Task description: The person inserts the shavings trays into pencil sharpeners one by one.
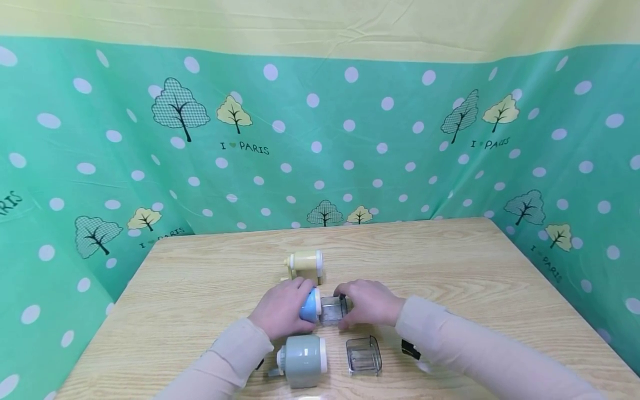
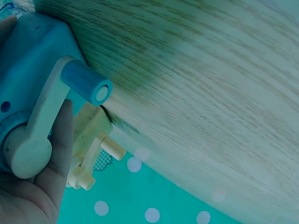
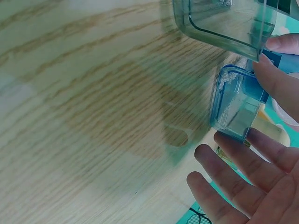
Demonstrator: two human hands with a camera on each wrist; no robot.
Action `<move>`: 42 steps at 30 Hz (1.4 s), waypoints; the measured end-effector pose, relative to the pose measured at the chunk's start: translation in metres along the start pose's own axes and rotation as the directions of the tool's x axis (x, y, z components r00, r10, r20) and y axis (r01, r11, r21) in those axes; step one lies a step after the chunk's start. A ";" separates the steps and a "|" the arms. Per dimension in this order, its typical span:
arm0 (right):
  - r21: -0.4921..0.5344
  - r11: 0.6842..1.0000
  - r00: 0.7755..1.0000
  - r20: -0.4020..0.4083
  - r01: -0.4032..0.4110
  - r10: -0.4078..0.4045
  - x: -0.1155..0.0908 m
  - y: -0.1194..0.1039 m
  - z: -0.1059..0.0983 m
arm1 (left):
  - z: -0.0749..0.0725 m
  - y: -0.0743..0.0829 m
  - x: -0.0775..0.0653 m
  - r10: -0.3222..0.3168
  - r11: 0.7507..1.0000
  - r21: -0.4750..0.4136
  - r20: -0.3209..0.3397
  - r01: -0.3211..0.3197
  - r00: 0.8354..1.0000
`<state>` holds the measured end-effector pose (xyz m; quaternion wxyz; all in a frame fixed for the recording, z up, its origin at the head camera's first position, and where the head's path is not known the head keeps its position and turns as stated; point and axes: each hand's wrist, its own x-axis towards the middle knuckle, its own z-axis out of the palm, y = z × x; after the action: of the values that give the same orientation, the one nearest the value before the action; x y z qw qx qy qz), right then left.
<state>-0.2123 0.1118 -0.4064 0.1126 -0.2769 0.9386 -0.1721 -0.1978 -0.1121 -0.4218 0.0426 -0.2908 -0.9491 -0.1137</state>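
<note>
My left hand [image 1: 281, 306] grips a blue crank pencil sharpener [image 1: 309, 308] from its left side. In the left wrist view, its pale crank handle [image 2: 46, 105] with a blue knob points out beside my palm. My right hand [image 1: 372, 303] pinches a clear shavings drawer [image 3: 233, 107] by its edges, thumb on one side and fingertips on the other; the remaining fingers are spread. This drawer stands right at the sharpener's white-rimmed right end. My left hand hides much of the blue body.
A cream crank sharpener [image 1: 306, 262] stands just behind my hands. Nearer to me is a grey-green sharpener [image 1: 303, 361], with a second clear drawer [image 1: 364, 355] lying to its right. A dotted green curtain [image 1: 350, 144] surrounds the wooden table [image 1: 425, 255].
</note>
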 end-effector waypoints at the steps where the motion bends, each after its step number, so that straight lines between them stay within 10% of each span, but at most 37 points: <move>1: 0.000 1.000 1.000 0.003 -0.001 0.001 0.000 0.000 0.000 | 0.000 0.000 0.000 0.000 1.000 -0.001 -0.001 0.000 1.000; 42: -0.018 0.999 0.999 0.019 0.036 -0.036 0.010 -0.009 0.001 | -0.002 0.001 -0.001 0.004 1.000 0.010 -0.003 -0.004 1.000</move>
<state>-0.2163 0.0992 -0.4047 0.1157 -0.2965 0.9339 -0.1629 -0.1965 -0.1118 -0.4194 0.0455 -0.2924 -0.9489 -0.1094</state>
